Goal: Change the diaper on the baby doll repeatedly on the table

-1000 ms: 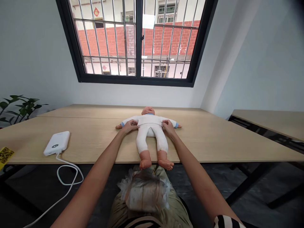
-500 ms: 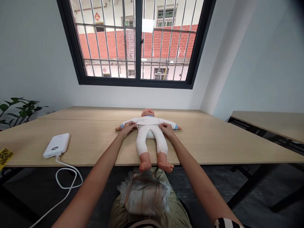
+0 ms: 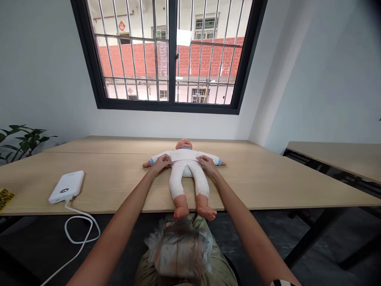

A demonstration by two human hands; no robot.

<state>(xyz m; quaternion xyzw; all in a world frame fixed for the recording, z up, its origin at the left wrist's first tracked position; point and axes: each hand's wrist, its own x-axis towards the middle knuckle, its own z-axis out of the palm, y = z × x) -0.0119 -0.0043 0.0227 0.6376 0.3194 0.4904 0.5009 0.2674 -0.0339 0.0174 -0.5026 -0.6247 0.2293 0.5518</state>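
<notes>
A baby doll (image 3: 185, 167) lies on its back on the wooden table (image 3: 253, 178), arms spread, its bare feet over the front edge. It wears a white top (image 3: 185, 155) with blue cuffs over white cloth legs. My left hand (image 3: 163, 162) pinches the top's lower hem on the left side of the doll's waist. At the opposite side, my right hand (image 3: 206, 161) has its fingers closed on the same hem. The fingertips of both hands are small in view.
On the table's left lie a white power bank (image 3: 67, 186) with a cable hanging off the edge and a yellow code sticker (image 3: 5, 198). A plastic-wrapped bundle (image 3: 180, 252) rests on my lap. A second table (image 3: 336, 157) stands right.
The view has shifted slightly, so the doll and table sit a little lower. Both hands stay at the hem, which looks slightly lower on the doll's waist.
</notes>
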